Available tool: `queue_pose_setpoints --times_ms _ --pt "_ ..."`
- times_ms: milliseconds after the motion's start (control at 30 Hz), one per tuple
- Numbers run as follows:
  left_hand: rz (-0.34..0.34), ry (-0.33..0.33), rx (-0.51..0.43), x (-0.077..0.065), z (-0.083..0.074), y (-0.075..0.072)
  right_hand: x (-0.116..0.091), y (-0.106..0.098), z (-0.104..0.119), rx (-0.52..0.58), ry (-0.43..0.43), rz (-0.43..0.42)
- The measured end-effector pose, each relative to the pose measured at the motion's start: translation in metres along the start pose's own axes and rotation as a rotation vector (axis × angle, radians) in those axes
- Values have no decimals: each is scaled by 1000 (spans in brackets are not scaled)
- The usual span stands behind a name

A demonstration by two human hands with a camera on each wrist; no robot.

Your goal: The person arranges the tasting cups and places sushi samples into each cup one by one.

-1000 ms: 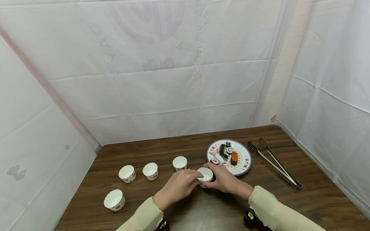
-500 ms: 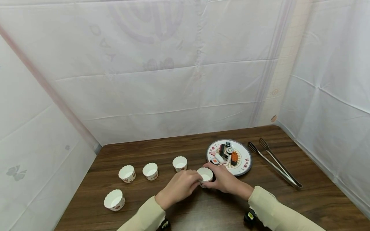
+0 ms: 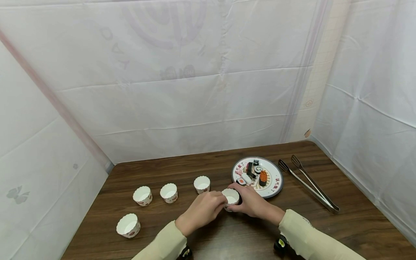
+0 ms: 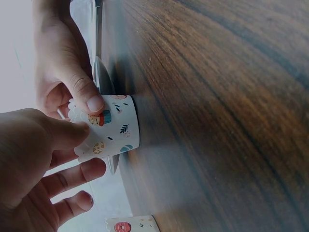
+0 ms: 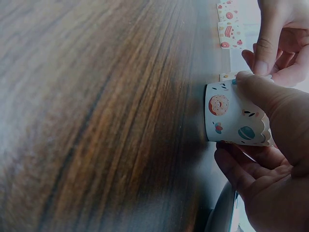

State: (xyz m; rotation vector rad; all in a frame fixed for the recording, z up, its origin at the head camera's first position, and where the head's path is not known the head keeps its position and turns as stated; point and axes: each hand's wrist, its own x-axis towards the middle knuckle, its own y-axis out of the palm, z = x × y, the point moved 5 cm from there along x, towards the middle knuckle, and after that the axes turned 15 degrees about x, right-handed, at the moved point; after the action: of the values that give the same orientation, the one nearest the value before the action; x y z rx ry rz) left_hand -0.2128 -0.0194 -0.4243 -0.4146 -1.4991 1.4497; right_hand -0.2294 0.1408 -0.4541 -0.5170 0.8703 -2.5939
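A white paper baking cup (image 3: 231,196) with a scalloped rim and printed cakes stands upright on the table, in front of the plate. My right hand (image 3: 255,203) grips it from the right; the right wrist view shows the thumb on the printed wall (image 5: 236,113) and the fingers on the opposite side. From the left, my left hand (image 3: 205,208) pinches the scalloped rim. Its thumb lies on the outer wall in the left wrist view, with the lower fingers (image 4: 79,176) spread off the cup. Inside, the cup shows plain white.
Several like baking cups (image 3: 202,184) stand to the left on the dark wooden table (image 3: 156,224). Behind my right hand lies a round plate (image 3: 276,173) with sushi pieces (image 3: 263,177). Metal tongs (image 3: 312,187) lie at the right. White cloth hangs behind.
My left index finger has drawn back from over the cup's opening to its left rim. The right hand has kept its place, and the other things look unmoved.
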Motion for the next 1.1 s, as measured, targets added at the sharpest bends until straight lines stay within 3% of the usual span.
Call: queue_pose_setpoints --times_ms 733,1100 --pt "-6 23 45 3 0 -1 -3 3 -2 63 37 -33" --pt "-17 23 17 4 2 -6 -2 4 -5 75 47 -28"
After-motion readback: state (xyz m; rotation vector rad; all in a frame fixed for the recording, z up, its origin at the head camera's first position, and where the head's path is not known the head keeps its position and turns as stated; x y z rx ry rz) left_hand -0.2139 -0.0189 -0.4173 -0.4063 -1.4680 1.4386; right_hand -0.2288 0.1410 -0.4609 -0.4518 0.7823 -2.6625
